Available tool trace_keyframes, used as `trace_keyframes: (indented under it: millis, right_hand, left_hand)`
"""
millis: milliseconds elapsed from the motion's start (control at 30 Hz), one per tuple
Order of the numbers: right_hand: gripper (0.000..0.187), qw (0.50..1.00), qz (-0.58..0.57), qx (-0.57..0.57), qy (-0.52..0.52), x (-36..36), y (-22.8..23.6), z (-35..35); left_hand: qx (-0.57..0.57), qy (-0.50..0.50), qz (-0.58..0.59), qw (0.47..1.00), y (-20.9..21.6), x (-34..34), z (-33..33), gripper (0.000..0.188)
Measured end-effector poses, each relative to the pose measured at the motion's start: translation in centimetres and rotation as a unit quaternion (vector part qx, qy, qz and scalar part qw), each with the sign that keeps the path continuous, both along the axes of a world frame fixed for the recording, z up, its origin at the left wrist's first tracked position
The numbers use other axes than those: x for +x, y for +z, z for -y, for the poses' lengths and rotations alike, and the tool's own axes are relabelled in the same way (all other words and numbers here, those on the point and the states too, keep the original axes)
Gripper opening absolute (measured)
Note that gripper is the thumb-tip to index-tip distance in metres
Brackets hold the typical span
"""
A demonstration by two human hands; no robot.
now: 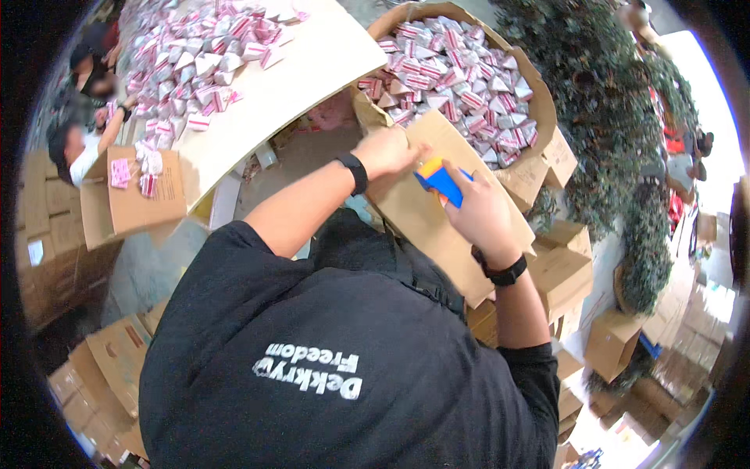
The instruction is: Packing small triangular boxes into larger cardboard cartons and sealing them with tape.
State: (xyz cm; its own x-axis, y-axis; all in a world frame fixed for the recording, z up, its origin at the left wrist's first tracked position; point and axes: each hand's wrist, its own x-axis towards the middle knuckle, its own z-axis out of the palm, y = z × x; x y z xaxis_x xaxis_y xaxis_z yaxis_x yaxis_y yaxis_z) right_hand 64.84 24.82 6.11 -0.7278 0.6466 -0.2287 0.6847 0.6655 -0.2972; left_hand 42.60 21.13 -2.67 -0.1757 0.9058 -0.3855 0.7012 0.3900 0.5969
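Note:
A long brown cardboard box (449, 246) lies slanted in front of my body, its top closed. My right hand (486, 213) is wrapped round a blue and yellow tape dispenser (447, 181), which rests at the box top near its far end. At the far left edge of the same box, my left hand (388, 152) is closed with curled fingers against the cardboard, close to the dispenser's front. Its fingertips are partly blurred, and any tape between the two hands cannot be made out.
Small pink-and-white triangular packets (203, 62) lie heaped on a pale table (312, 47) at left. More fill a large round-sided carton (544, 109) beyond the box. Another person (90, 148) works at far left, by an open carton (148, 191). Dark green foliage (582, 102) and stacked cartons stand at right.

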Motion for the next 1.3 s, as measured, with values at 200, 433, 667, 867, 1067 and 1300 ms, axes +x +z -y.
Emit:
trace_keyframes:
  millis: [200,433,667,867,1067,1300]
  right_hand:
    - [0.061,0.993,-0.087,-0.074,-0.019,6.6,2.8,0.2]
    - [0.081,0.994,-0.007,-0.083,-0.072,21.3,3.5,2.1]
    - [0.090,0.985,0.115,-0.071,-0.111,31.8,2.4,5.1]
    - [0.084,0.985,0.076,-0.086,-0.128,31.5,-2.3,6.4]
    - [0.068,0.987,-0.026,-0.094,-0.128,28.3,-3.4,5.4]
    - [0.077,0.992,-0.014,-0.077,-0.097,29.6,-6.7,5.9]
  left_hand:
    - [-0.002,-0.063,0.002,0.998,0.2,-0.8,-0.2,0.080]
    - [0.002,-0.181,0.008,0.983,-4.8,-5.3,-0.9,0.084]
    - [-0.093,-0.109,0.024,0.989,-3.6,-4.4,-1.3,0.087]
    - [-0.091,-0.103,-0.039,0.990,-2.2,-3.2,-1.2,0.096]
    - [-0.014,-0.242,-0.054,0.969,-4.3,-5.5,-0.9,0.059]
    - [-0.033,-0.097,-0.071,0.992,-0.1,-0.9,0.7,0.077]
